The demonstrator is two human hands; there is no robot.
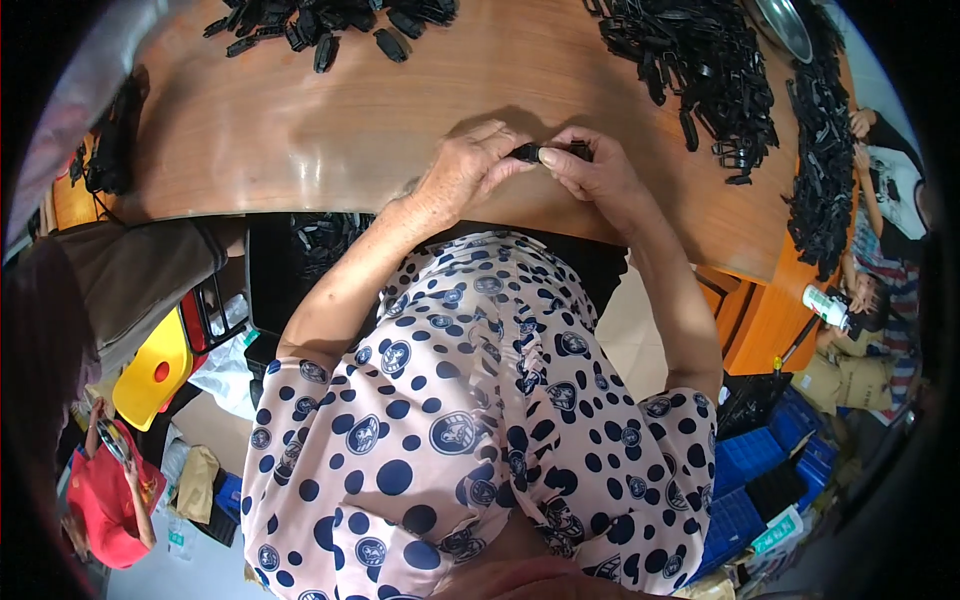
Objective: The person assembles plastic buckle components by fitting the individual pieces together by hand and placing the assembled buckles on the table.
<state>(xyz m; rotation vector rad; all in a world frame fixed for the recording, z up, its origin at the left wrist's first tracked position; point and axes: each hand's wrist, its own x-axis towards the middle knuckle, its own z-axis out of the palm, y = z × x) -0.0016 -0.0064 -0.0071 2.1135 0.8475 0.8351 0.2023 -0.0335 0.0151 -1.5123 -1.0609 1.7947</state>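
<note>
Above the near edge of the wooden table [400, 110], both of my hands meet around a small black plastic buckle [526, 152]. My left hand [468, 165] pinches its left end between thumb and fingers. From the other side, my right hand [600, 172] is closed on its right part, thumb pressed along it. Fingers cover much of the buckle, so I cannot tell whether it is one piece or two joined. Beyond my right hand lies a large pile of black buckle parts [705, 80]. Another heap of black buckles [325, 25] lies at the far left.
A long strip of black parts [822, 170] runs down the right side, near a metal bowl [785, 28]. Below the table edge, left of my lap, a dark box [270, 270] holds more parts. Blue crates [740, 460] stand lower right, a yellow stool [155, 370] left. Other people sit both sides.
</note>
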